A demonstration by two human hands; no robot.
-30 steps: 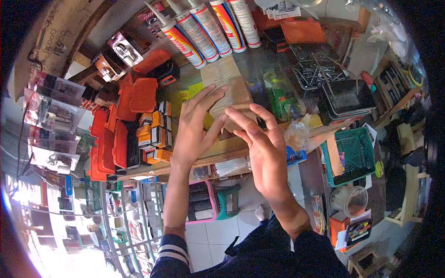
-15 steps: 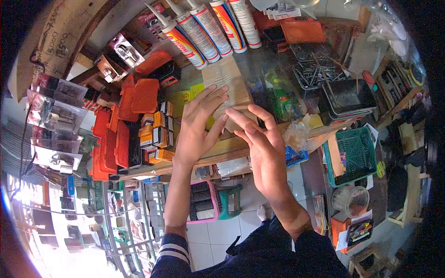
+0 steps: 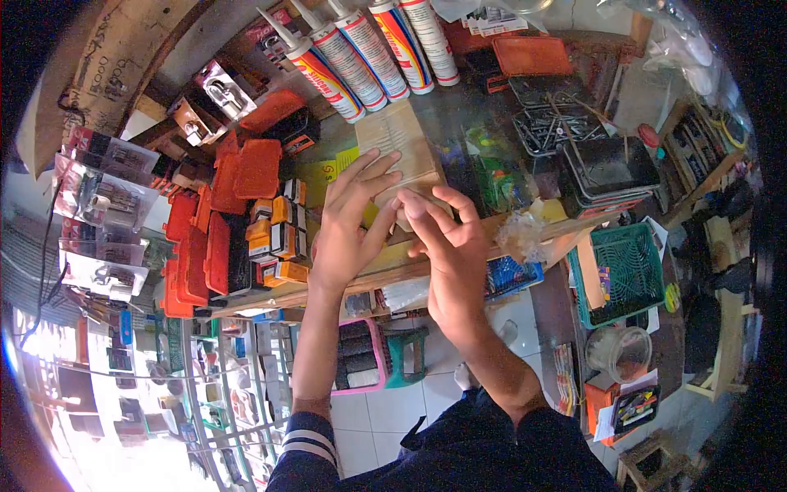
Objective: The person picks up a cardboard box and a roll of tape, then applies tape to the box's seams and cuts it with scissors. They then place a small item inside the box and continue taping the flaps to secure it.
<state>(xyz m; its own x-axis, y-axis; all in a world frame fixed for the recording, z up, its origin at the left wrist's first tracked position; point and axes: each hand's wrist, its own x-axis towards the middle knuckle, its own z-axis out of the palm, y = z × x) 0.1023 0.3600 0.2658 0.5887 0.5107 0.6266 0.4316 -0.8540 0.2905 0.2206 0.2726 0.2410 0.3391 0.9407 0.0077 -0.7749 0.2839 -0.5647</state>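
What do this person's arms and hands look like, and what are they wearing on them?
The left hand and right hand wear no gloves. The left sleeve is dark navy with two pale stripes; the right sleeve looks plain navy.

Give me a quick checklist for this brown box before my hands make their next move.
1. Left hand over the brown box: ok; how firmly it presses, cannot tell.
2. Right hand by the box's near end: ok.
3. Hands clear of each other: not ok; they meet or nearly meet at the fingertips.
4. Box's near end closed: cannot tell; fingers partly cover it.
5. Silicone tubes behind the box standing: ok, in a row.
6. Metal fasteners away from both hands: ok, off to the right.
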